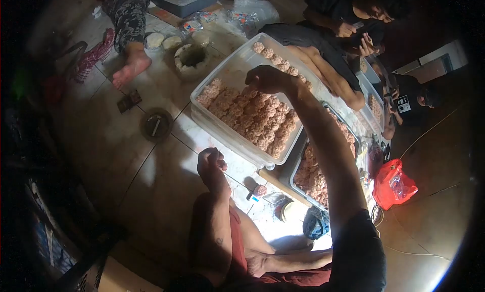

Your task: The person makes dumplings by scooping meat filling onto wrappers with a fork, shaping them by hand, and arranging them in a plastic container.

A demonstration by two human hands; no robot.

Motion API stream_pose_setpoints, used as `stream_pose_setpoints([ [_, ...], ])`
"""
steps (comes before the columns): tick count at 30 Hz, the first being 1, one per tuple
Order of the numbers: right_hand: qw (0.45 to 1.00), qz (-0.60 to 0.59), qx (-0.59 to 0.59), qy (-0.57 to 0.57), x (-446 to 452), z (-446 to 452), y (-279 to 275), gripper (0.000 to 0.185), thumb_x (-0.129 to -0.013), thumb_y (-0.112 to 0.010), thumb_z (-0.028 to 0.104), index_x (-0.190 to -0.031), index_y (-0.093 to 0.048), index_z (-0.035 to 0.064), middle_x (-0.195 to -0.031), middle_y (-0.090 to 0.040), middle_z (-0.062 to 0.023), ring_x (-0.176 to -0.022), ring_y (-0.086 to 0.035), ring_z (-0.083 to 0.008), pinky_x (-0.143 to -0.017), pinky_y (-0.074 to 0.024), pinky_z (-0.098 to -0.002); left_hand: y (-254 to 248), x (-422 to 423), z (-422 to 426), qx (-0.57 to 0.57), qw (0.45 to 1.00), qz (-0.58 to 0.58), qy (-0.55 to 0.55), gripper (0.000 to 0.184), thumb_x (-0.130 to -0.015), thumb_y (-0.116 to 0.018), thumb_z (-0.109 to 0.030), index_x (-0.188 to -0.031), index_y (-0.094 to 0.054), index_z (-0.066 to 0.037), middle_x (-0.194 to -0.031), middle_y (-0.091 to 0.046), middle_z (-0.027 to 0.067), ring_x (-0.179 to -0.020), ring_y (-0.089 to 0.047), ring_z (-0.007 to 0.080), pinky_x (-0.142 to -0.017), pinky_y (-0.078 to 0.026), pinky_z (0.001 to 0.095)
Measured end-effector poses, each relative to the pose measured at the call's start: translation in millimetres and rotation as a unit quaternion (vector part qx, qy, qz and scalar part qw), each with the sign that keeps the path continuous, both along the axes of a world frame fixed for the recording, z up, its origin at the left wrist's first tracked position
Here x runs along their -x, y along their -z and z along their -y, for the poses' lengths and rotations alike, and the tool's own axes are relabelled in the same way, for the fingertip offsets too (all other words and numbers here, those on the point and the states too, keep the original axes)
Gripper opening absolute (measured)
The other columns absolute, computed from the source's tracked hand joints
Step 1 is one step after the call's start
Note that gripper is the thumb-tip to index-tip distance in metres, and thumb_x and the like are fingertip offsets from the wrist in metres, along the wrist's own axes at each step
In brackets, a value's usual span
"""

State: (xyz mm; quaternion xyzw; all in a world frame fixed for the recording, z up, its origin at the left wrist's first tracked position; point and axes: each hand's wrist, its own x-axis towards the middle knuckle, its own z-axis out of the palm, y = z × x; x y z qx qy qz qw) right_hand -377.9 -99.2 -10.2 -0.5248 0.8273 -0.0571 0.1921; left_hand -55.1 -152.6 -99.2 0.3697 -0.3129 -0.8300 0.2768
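My right hand (pixel 270 81) reaches over a clear plastic bin (pixel 222 121), fingers curled down near rows of pinkish, rough lumpy balls (pixel 247 110). Shadow and the back of the hand hide whatever the fingertips hold. My left hand (pixel 212 166) is raised above the tiled floor, in front of the bin, with its fingers curled in; I cannot make out whether anything is inside. Along the bin's far right side runs a separate row of balls (pixel 278 60). A dark-rimmed tray (pixel 313 178) beside the bin holds more of the same pinkish material.
A single pinkish lump (pixel 260 190) lies near my leg. Left of the bin are a round ashtray (pixel 156 125), a small pack (pixel 129 101) and a stone-like pot (pixel 190 59). A red plastic bag (pixel 395 185) sits at right. Other people sit nearby; one bare foot (pixel 132 71) shows.
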Motion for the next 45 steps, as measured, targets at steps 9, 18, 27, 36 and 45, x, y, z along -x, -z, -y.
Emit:
stream_pose_setpoints([
  [9, 0.984, -0.164, -0.069, 0.013, -27, 3, -3, 0.032, -0.092, -0.064, 0.032, -0.111, -0.07, 0.0063, -0.112, -0.07, -0.0169, -0.106, -0.068, -0.0343, -0.089, -0.0552, -0.042, -3, 2, 1, -0.017, 1.0, 0.004, 0.015, 0.01, -0.093, -0.061, -0.014, -0.097, -0.061, -0.004, -0.079, -0.056, 0.0028, -0.06, -0.047, 0.0089, -0.053, -0.038, 0.0234],
  [18, 0.929, -0.31, 0.197, 0.033, -97, -24, -36, 0.037, -0.091, -0.06, 0.014, -0.123, -0.054, -0.0031, -0.111, -0.061, -0.0233, -0.101, -0.061, -0.0387, -0.09, -0.0487, -0.0585, 10, 9, 9, -0.054, 0.998, -0.007, 0.035, 0.01, -0.093, -0.061, -0.013, -0.097, -0.062, -0.003, -0.079, -0.056, 0.0031, -0.057, -0.047, 0.0099, -0.052, -0.038, 0.0254],
  [27, 0.932, 0.086, 0.085, 0.341, -348, -153, 10, 0.042, -0.094, -0.068, 0.021, -0.129, -0.057, 0.0014, -0.12, -0.063, -0.0237, -0.098, -0.067, -0.0337, -0.079, -0.0574, -0.0418, 1, 5, 4, -0.048, 0.998, 0.013, 0.025, 0.022, -0.093, -0.065, -0.022, -0.105, -0.063, -0.003, -0.085, -0.058, 0.0044, -0.061, -0.05, 0.0106, -0.056, -0.041, 0.0251],
  [36, 0.926, 0.064, 0.023, 0.37, -369, -148, 109, 0.028, -0.095, -0.058, 0.022, -0.114, -0.068, 0.0037, -0.112, -0.066, -0.0215, -0.108, -0.061, -0.0412, -0.09, -0.0525, -0.0451, 5, 2, 6, -0.095, 0.994, -0.028, 0.037, 0.019, -0.093, -0.065, -0.022, -0.1, -0.063, -0.004, -0.081, -0.057, 0.0015, -0.059, -0.047, 0.0079, -0.053, -0.038, 0.0232],
  [45, 0.934, 0.055, 0.294, 0.198, -231, -63, -114, 0.017, -0.087, -0.07, -0.001, -0.104, -0.068, 0.0002, -0.092, -0.067, -0.0085, -0.08, -0.064, -0.0198, -0.07, -0.0537, -0.0304, 13, 5, 0, -0.055, 0.997, -0.043, 0.043, 0.018, -0.093, -0.066, -0.02, -0.1, -0.062, -0.004, -0.078, -0.059, 0.0031, -0.059, -0.049, 0.0092, -0.054, -0.039, 0.0251],
])
